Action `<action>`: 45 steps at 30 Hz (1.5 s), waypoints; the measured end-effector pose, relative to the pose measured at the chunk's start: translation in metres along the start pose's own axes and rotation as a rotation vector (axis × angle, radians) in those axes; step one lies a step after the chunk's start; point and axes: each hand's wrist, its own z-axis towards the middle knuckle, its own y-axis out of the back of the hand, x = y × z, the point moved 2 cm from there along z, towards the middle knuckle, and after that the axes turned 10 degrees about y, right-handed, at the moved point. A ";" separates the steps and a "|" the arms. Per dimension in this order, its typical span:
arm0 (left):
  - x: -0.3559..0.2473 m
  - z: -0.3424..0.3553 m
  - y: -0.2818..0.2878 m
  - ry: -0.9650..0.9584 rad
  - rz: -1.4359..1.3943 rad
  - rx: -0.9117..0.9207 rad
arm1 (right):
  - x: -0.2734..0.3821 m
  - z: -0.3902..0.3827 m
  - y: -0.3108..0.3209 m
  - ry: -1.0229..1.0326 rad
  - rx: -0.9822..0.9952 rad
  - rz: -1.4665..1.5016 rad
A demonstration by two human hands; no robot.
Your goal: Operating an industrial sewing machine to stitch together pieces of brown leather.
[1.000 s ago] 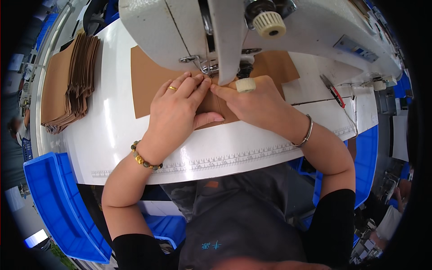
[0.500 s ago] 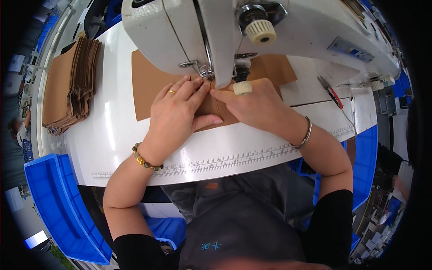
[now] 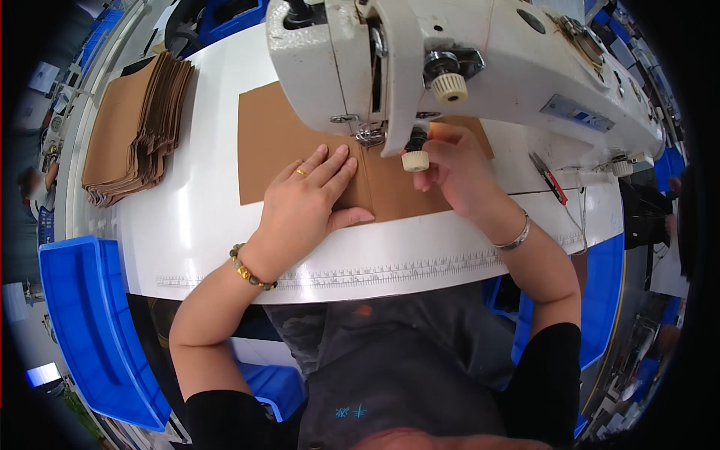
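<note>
My left hand (image 3: pixel 304 199) lies flat with fingers outstretched on a brown sheet (image 3: pixel 262 154), leather-like, just in front of the white sewing machine's (image 3: pixel 457 56) needle area. A crease or seam line runs down the sheet beside my left thumb. My right hand (image 3: pixel 469 172) is raised at the machine's lower cream knob (image 3: pixel 415 160), fingers curled. The knob and the machine head partly cover those fingers, so what they grip, if anything, is hidden. The sheet extends under the machine head to its right side.
A thick stack of brown pieces (image 3: pixel 112 142) stands on the white table (image 3: pixel 206 232) at the left. A red-handled cutting tool (image 3: pixel 553 184) lies at the right. Ruler markings run along the front edge. Blue bins (image 3: pixel 82 322) flank the table.
My right hand has left the sheet by the needle and moved right and up to the lower knob, its fingers curling. My left hand stays flat on the sheet. The whole view has shifted slightly.
</note>
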 end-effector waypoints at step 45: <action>-0.138 -0.147 0.016 -0.550 -0.211 0.148 | 0.017 -0.319 0.086 0.307 -0.665 -0.453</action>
